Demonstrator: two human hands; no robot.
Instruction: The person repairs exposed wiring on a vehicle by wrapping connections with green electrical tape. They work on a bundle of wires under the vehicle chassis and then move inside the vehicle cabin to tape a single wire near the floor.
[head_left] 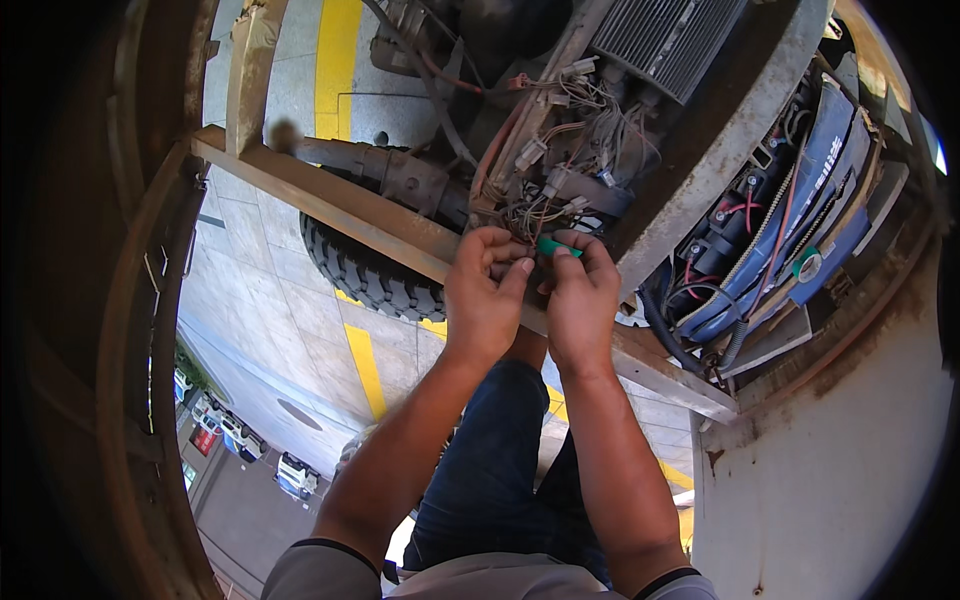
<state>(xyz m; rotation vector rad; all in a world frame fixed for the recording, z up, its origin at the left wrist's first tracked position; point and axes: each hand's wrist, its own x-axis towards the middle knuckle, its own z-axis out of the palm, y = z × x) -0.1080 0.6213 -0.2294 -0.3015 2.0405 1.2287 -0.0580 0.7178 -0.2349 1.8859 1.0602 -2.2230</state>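
Both hands meet at the lower end of a tangle of thin wires (528, 218). My left hand (487, 297) has thumb and forefinger pinched together at the wire ends; the fingertips hide just what lies between them. Close beside it, my right hand (583, 305) is closed, with thumb and curled fingers on a small green piece (552, 245) that looks like tape. The green piece touches the wires or lies right against them; I cannot tell which. Above the hands, several pale plastic connectors (532, 153) hang among the loose wires.
A rusty frame bar (350, 205) crosses below the wiring, with a treaded tyre (365, 265) beneath. Upper right is a finned metal radiator (670, 40). At the right lie a blue bag (815, 190), black electrical parts with red wires (705, 250) and a green tape roll (808, 264).
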